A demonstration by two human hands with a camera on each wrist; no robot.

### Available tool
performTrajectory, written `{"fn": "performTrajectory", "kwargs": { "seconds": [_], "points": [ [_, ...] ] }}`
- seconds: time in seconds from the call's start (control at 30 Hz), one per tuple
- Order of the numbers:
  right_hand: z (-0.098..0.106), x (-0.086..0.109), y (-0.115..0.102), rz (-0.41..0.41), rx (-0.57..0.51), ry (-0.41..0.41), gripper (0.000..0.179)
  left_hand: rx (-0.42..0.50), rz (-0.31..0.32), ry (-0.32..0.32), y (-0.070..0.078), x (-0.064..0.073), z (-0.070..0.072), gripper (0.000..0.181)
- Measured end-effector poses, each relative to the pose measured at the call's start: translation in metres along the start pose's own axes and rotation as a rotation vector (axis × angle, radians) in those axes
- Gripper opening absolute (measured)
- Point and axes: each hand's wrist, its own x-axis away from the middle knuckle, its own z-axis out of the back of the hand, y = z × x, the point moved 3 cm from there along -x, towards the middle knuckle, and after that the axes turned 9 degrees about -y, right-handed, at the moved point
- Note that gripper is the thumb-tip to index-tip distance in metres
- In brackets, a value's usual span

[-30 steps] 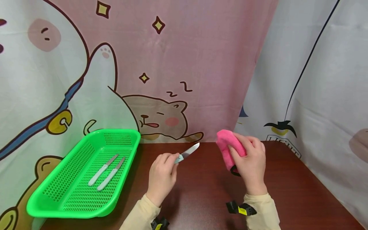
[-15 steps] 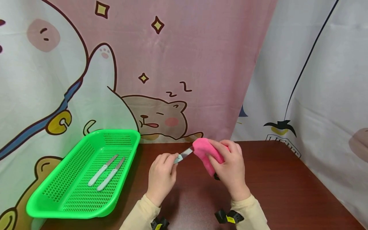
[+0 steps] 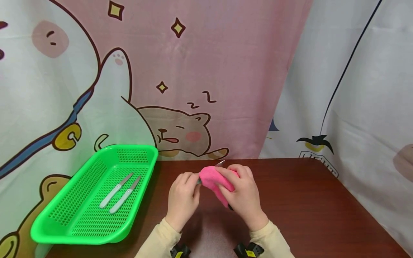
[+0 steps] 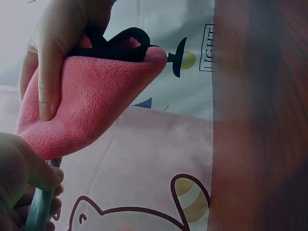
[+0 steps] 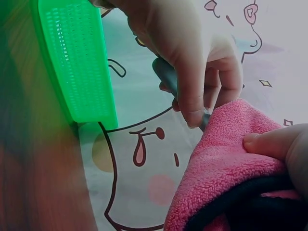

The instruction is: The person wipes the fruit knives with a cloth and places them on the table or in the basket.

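In the head view my left hand [image 3: 182, 199] grips a small knife [image 4: 39, 209] by its pale blue-green handle. My right hand [image 3: 243, 195] pinches a folded pink cloth [image 3: 211, 177] with a black edge. The cloth lies round the blade close to the handle and covers most of it. Only the blade's tip [image 3: 221, 163] sticks out at the cloth's far side. Seen from the right wrist, the left thumb and fingers hold the handle right beside the cloth.
A green plastic basket [image 3: 42, 234] stands at the left of the dark wooden table [image 3: 309, 208]. Two more knives [image 3: 120, 197] with white handles lie in it side by side. A printed curtain [image 3: 238, 71] hangs behind the table.
My right hand has moved left with the pink cloth, from apart from the knife onto its blade and down towards the handle. My left hand has stayed in place.
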Motion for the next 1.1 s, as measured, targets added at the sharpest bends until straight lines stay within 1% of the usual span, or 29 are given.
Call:
{"fn": "performTrajectory", "kwargs": {
  "seconds": [0.17,0.3,0.4,0.53,0.8,1.0,1.1],
  "points": [
    [-0.003,0.0,0.001,-0.003,0.028,-0.014,0.044,0.023,-0.019,0.013,0.002,0.0,0.001,0.031],
    [-0.002,0.0,0.006,-0.01,0.06,0.001,0.046,0.04,-0.037,0.02,0.003,0.0,0.001,0.033],
    [0.001,0.0,0.012,-0.036,0.074,0.01,0.046,0.041,-0.039,0.013,0.004,-0.001,0.001,0.035],
    [0.007,0.0,0.021,-0.094,0.086,0.02,0.046,0.037,-0.034,0.005,0.005,0.0,0.001,0.037],
    [0.021,0.001,0.037,-0.18,0.102,0.061,0.049,0.029,-0.035,0.017,0.006,0.001,0.001,0.04],
    [0.031,0.002,0.046,-0.216,0.116,0.089,0.047,0.046,-0.024,0.011,0.005,0.001,0.0,0.041],
    [0.034,0.002,0.049,-0.232,0.114,0.09,0.046,0.044,-0.001,0.0,0.002,0.003,0.0,0.042]
  ]
}}
